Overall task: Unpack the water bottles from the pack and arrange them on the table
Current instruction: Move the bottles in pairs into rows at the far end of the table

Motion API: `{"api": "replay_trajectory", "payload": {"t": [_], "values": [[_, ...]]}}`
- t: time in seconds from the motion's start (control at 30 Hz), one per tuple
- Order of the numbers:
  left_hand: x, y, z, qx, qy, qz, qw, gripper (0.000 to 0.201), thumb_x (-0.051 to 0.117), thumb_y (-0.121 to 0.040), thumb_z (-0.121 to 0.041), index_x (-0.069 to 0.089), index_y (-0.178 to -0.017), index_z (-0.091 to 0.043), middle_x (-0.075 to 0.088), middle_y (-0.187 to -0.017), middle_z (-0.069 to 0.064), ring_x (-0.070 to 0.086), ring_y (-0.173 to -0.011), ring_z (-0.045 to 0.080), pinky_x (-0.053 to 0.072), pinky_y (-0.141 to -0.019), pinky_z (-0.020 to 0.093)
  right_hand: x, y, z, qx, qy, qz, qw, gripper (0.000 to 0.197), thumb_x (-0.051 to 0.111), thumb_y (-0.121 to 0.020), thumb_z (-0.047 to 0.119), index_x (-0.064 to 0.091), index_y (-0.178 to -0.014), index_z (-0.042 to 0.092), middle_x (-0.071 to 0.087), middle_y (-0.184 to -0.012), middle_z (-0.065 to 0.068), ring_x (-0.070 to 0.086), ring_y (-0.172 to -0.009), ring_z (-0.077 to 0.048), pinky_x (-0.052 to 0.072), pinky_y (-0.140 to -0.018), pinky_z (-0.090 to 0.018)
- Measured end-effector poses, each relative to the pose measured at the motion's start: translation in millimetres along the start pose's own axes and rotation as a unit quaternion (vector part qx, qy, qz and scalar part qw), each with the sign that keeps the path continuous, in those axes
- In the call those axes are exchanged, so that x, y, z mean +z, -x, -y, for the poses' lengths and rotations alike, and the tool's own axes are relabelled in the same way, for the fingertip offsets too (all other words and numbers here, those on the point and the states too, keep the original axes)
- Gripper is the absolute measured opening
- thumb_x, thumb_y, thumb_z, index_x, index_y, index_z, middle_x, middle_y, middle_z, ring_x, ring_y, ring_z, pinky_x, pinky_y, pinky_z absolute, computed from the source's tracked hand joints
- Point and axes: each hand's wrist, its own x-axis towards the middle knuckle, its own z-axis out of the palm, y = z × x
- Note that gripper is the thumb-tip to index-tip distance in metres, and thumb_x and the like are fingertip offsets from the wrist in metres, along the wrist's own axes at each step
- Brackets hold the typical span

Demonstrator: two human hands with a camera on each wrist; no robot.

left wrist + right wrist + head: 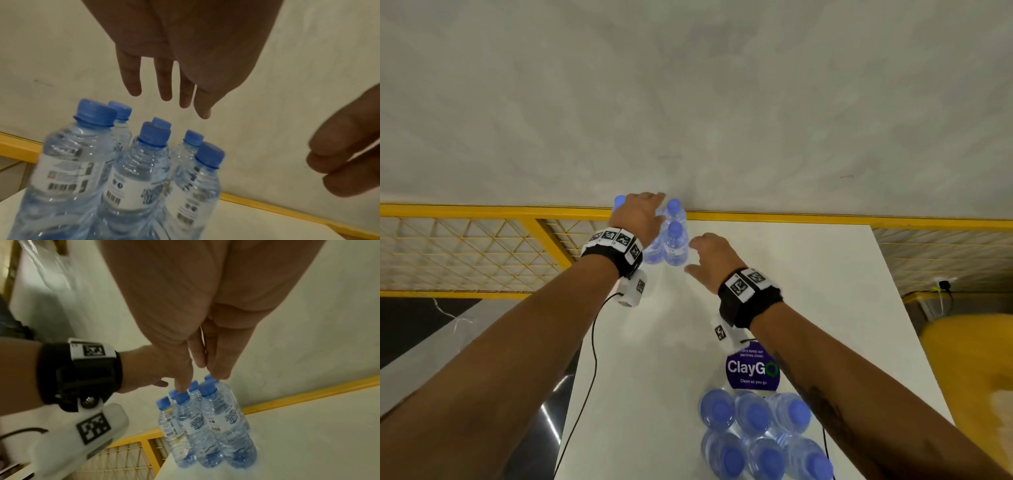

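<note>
Fingers of the left hand are straight and released, above the blue caps of the unpacked bottles, holding nothing. Fingers of the right hand are loosely spread and also hold nothing; this hand hovers just beside the same group, on its right side. These bottles stand upright and close together at the far left corner of the white counter; the left wrist view shows six caps. The pack with the other bottles stands at the near edge of the counter, well apart from the group, with six blue caps visible from above. Just beyond the pack lies a round purple "ClayGo" sticker. A yellow mesh railing runs behind the counter, along a pale wall.
</note>
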Motion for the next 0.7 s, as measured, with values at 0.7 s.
{"api": "replay_trajectory", "payload": {"t": [0.7], "values": [[56, 302, -139, 0.097, 0.096, 0.149, 0.979, 0.04, 0.045, -0.089, -0.046, 0.069, -0.118, -0.032, 0.067, -0.117, -0.006, 0.065, -0.107, 0.02, 0.053, -0.089, 0.036, 41, 280, 9, -0.032, 0.017, 0.119, 0.992, 0.017, 0.055, -0.086, 0.019, 0.062, -0.098, 0.009, 0.057, -0.09, -0.004, 0.053, -0.079, -0.018, 0.047, -0.074, -0.031]]}}
